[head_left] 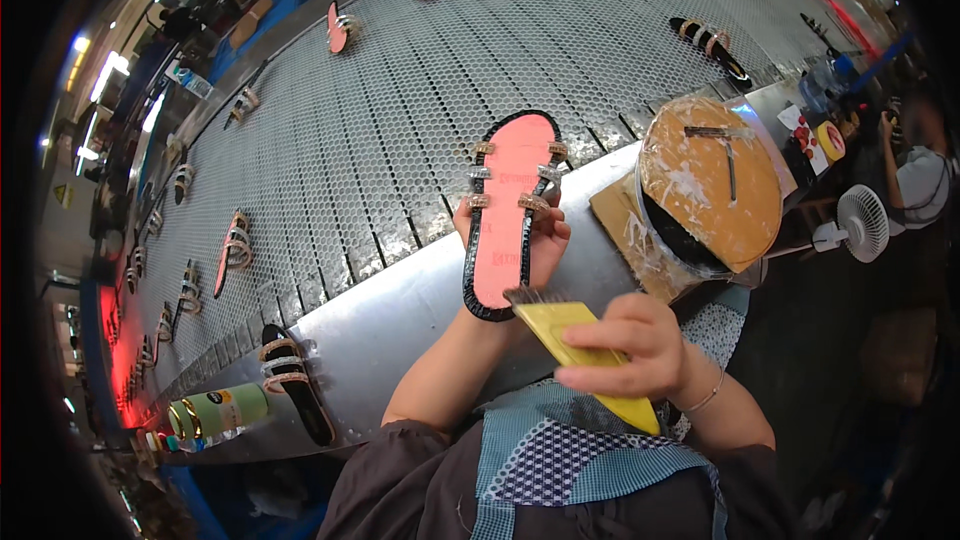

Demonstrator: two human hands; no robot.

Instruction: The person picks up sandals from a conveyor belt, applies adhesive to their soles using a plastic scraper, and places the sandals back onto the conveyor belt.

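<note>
My left hand (pixel 546 245) holds a sandal (pixel 508 200) from beneath, its pink underside facing up and black shiny edge all round. Pale, sparkling strap ends wrap over both sides of the sandal. In my right hand (pixel 635 345) is a flat brush with a yellow handle (pixel 553 322). Its dark bristles (pixel 538 296) reach the lower right end of the pink underside, at or just over the edge. A metal ledge (pixel 390 315) lies below the sandal, beside a wide mesh conveyor belt (pixel 330 140).
Several sandals lie across the belt, among them a black one (pixel 710 48). Another black sandal (pixel 297 385) sits on the ledge, by a green cylindrical container (pixel 222 410). To the right are a round tub with a cardboard cover (pixel 710 180), a fan (pixel 862 223) and another person (pixel 920 180).
</note>
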